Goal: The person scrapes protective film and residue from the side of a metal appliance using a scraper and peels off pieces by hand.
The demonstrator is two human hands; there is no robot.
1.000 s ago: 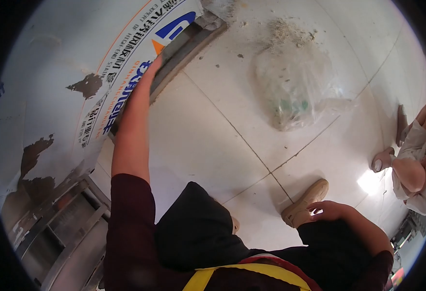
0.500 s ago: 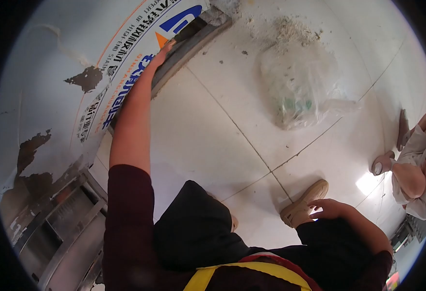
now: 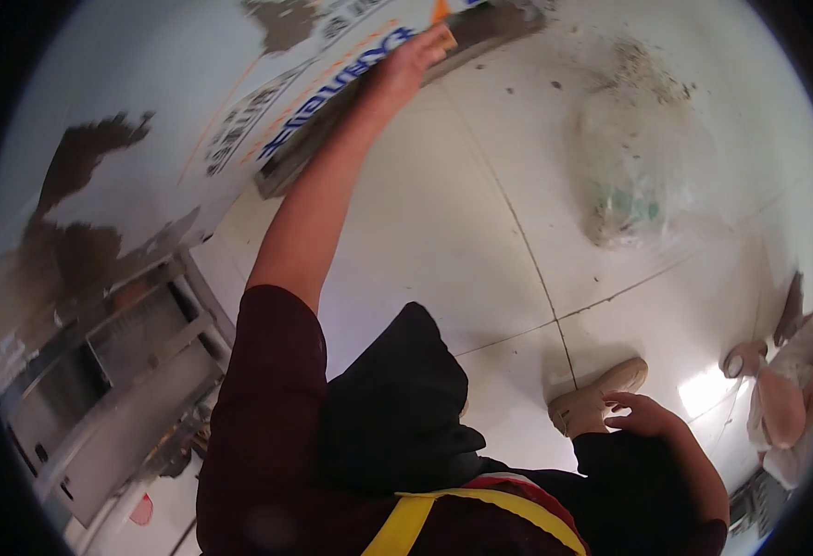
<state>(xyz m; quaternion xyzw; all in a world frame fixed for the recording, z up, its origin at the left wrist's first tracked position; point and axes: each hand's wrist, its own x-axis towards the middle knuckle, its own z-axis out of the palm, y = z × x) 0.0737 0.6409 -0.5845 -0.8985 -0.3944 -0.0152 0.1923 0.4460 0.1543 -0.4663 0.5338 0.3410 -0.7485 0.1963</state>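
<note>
My left hand point(image 3: 402, 74) reaches forward to the lower edge of a large panel point(image 3: 175, 208) covered in white printed film with blue and orange lettering. Its fingers are bent together and slightly blurred; a small tan bit shows at their tips, too unclear to name. Beneath that hand runs the panel's dark, dusty base edge point(image 3: 281, 173). My right hand point(image 3: 649, 414) hangs by my right knee, above a beige shoe point(image 3: 601, 394). Its fingers are loosely apart and hold nothing.
Ahead on the tiled floor point(image 3: 480, 232) lies a clear plastic bag point(image 3: 624, 190) with greenish contents, near scattered debris point(image 3: 642, 69). A metal frame point(image 3: 147, 371) stands at left. Another person's bare leg point(image 3: 781, 408) is at the right edge.
My view has turned, so the panel and floor appear shifted. My left hand appears farther up and right, along the panel's lower edge. My right hand stays by the knee.
</note>
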